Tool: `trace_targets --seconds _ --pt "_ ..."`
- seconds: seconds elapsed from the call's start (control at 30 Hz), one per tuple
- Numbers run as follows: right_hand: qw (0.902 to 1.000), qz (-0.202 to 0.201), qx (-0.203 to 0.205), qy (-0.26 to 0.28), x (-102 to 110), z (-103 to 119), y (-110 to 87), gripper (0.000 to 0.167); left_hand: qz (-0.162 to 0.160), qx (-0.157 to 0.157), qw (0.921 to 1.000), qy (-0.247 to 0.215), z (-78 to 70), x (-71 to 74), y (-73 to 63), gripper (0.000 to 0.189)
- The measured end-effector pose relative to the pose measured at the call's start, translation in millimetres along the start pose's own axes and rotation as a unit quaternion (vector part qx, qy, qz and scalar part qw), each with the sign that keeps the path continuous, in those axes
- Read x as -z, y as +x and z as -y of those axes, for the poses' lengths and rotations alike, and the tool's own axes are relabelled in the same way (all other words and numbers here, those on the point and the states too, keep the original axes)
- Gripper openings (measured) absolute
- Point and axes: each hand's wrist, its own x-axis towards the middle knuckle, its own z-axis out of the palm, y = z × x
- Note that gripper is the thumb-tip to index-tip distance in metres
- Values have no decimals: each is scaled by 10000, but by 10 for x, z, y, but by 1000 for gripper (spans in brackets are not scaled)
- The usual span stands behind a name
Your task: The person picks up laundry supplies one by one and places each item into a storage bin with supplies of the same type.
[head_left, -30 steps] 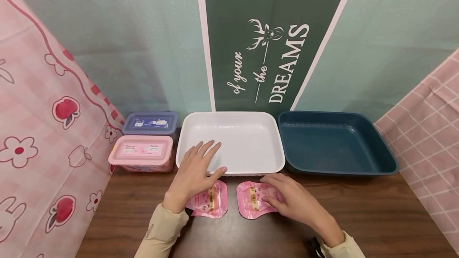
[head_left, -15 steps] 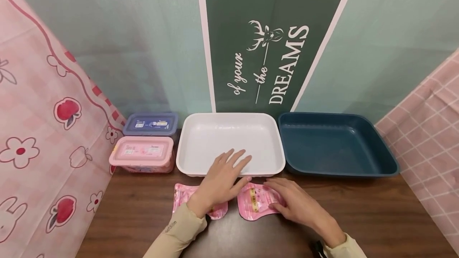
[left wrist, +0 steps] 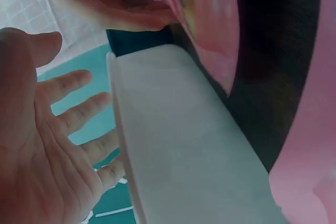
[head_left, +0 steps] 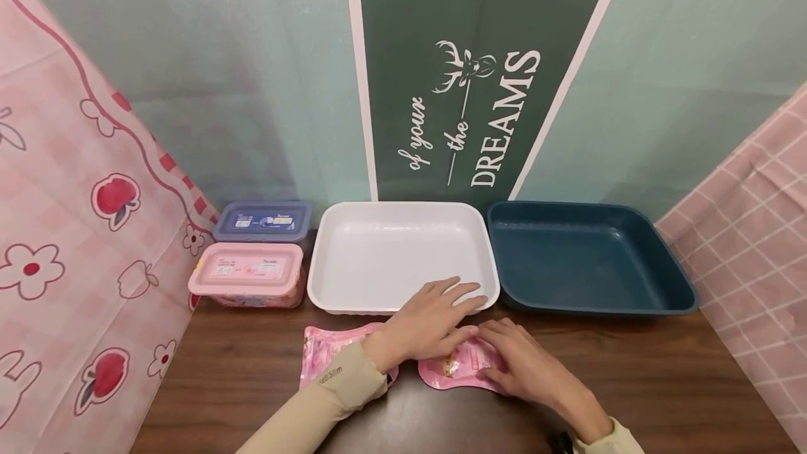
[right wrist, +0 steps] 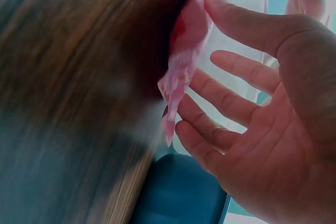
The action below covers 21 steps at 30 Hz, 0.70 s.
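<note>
Two shiny pink pouches lie side by side on the wooden table. My left hand is over the right-hand pouch and the white tray's front edge, its fingers spread; in the left wrist view the palm holds nothing. My right hand rests at the right end of that pouch. In the right wrist view its thumb and loosely bent fingers touch the pouch without closing round it. The left pouch lies partly hidden under my left forearm.
Behind the pouches stands the white tray, with a dark teal tray to its right. Left of them are a pink-lidded box and a blue-lidded box. Curtains hang behind and on both sides.
My left hand has moved right, from above the left pouch and white tray to above the right pouch. My right hand has stayed at the right pouch, nearly still.
</note>
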Motion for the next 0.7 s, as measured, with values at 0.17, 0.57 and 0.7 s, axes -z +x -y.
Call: trace_targets --seconds 0.17,0.57,0.7 --pt "9992 122 -123 355 51 -42 -78 68 -121 -289 9995 71 -1 -72 96 48" --pt "9883 739 -856 1020 224 -162 -222 62 -330 -447 9985 -20 14 -260 297 47" --pt "9875 823 -943 954 262 -183 -265 56 -213 -318 9991 174 -20 -301 340 48"
